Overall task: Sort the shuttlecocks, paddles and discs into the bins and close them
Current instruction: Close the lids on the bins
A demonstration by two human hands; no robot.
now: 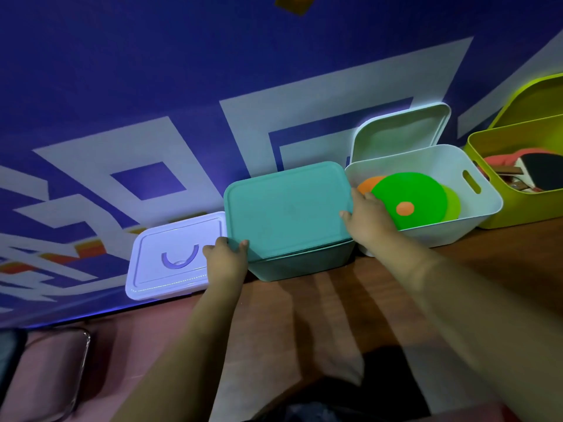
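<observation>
Between both hands, teal lid (286, 205) — left grip (225, 254), right grip (364, 214) clasping edges (atop bin)

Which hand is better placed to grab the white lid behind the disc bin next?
Right. The right hand is beside the white bin, nearer the white lid leaning behind it; the left hand is across the teal lid.

Far wall (213, 71) deep blue, big pale grey-white blocky shapes painted across it, kinda maze-like. Orange and yellow stripes (88, 249) low on left part of wall. Small mustard-orange patch (294, 4) at top edge, can't tell what. Wooden tabletop (304, 315) brown, pinkish tint toward left, streaky soft shadows running near to far. Near left: chair (51, 373) with pink seat, shiny metal frame. Light dim, bluish-purple cast overall.
</observation>
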